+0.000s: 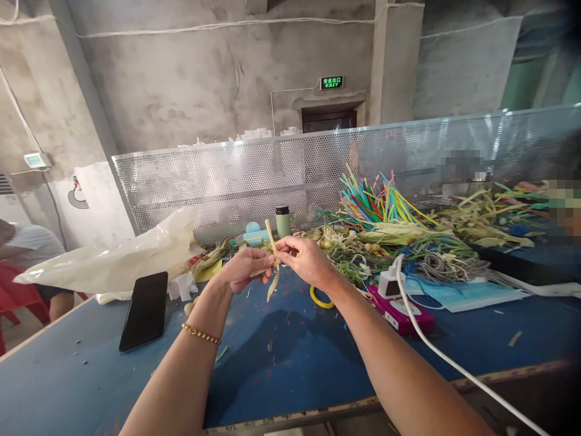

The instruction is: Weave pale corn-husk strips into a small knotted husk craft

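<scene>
Above the blue table (272, 375) a pale yellow strip (273, 286), which looks like dried corn husk, is pinched between my two hands. My left hand (245, 266) grips it from the left with thumb and fingers closed. From the right, my right hand (305, 257) pinches it close to the left fingertips. One end of the strip sticks up over the fingers, and a loose, pointed tail hangs down below them. The fingertips partly hide its middle. A yellow ring (321, 298) lies on the table under my right forearm.
A black phone (144, 312) and a plastic bag (131, 248) lie left. Behind the hands stands a green bottle (283, 222). Right are colourful stems (385, 203), a husk pile (354, 248), a magenta power strip (399, 312) with white cable, and a blue mask (467, 293).
</scene>
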Demonstrator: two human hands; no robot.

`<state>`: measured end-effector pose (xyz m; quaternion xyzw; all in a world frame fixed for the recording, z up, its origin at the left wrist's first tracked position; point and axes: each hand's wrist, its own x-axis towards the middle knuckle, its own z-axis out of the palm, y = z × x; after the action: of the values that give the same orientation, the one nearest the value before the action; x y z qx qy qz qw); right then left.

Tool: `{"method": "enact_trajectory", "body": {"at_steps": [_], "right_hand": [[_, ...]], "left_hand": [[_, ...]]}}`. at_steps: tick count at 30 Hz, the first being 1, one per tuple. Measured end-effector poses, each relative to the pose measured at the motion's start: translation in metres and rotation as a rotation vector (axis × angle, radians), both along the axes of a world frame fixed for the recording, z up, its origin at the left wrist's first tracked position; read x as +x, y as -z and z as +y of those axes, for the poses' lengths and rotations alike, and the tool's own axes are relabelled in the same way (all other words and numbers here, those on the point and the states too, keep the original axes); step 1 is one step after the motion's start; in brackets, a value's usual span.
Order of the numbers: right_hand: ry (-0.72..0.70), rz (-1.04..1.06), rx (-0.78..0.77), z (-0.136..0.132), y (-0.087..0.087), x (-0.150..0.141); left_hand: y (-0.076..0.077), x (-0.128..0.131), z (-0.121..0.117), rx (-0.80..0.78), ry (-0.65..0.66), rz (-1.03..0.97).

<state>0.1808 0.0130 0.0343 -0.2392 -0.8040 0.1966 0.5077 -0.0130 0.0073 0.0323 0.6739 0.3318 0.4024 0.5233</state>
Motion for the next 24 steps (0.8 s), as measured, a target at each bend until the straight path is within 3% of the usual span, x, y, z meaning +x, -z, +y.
{"method": "enact_trajectory", "body": {"at_steps": [11, 24], "right_hand": [[0.073, -0.021, 0.19, 0.002, 0.0, -0.001], [0.029, 0.0, -0.019, -0.001, 0.0, -0.004]], "left_hand": [[-0.012, 0.002, -0.016, 0.042, 0.015, 0.063], [-0.012, -0.002, -0.017, 0.03, 0.047, 0.09]]}}
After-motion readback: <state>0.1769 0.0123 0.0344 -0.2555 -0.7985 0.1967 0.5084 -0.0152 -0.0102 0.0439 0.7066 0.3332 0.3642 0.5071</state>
